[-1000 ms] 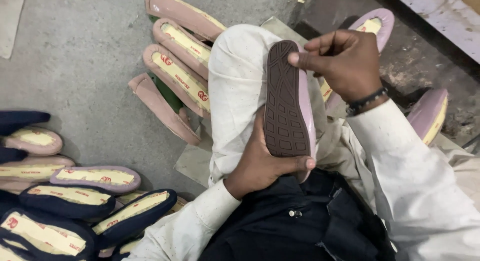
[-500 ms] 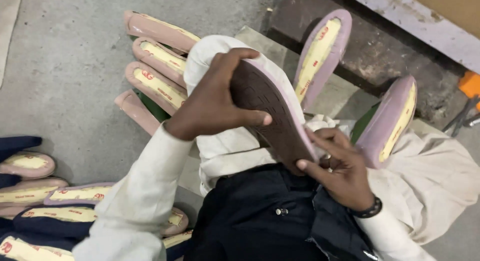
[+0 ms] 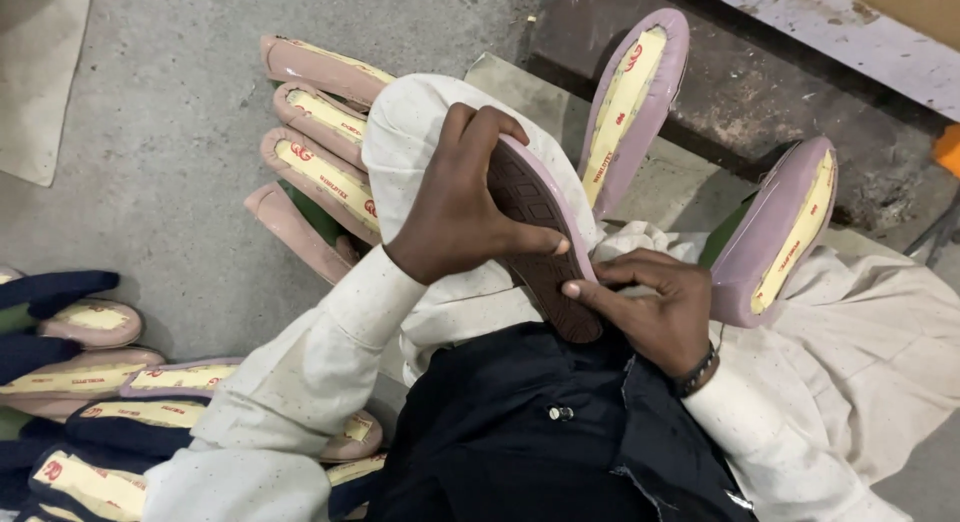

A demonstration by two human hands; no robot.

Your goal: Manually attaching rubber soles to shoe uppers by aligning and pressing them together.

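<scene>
On my raised knee, my left hand (image 3: 455,217) clamps the brown shoe sole (image 3: 540,237) while my right hand (image 3: 655,307) pinches its lower edge.

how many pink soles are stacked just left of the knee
4 pink soles, stacked on the floor left of the knee, from the top one down to the lowest. More may be hidden behind the knee and left hand.

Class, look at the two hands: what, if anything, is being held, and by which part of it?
A shoe sole, brown tread up. The left hand grips over its upper end and side edge; the right hand pinches its lower end and rim against the knee.
</scene>
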